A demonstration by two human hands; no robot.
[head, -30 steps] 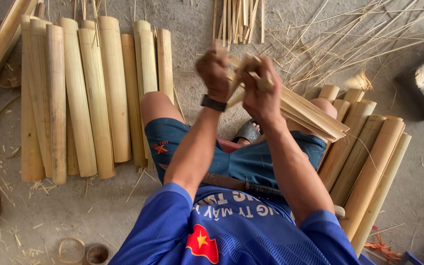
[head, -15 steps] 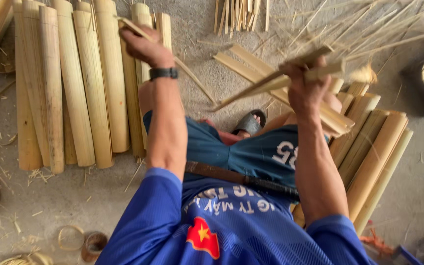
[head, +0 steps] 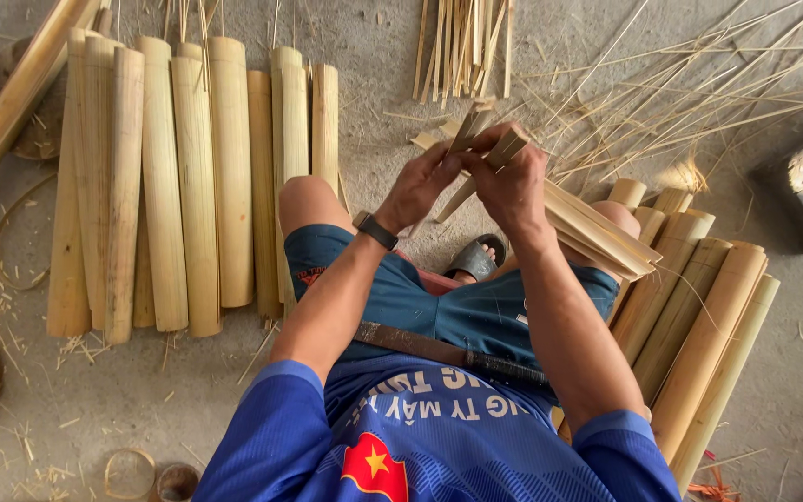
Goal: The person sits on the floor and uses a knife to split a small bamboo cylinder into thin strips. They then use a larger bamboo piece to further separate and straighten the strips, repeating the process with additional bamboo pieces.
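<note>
2 hands (head: 467,181) gripping bamboo strips (head: 485,149), chest-high

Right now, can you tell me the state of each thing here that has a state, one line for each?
left hand: closed on the bamboo strips.
right hand: closed on the same strips.
bamboo strips: held up, fanned apart at the top.
split bamboo slabs: lying side by side on the floor.
bamboo slat bundle: resting across the right knee.
thin slivers: scattered loose.
</note>
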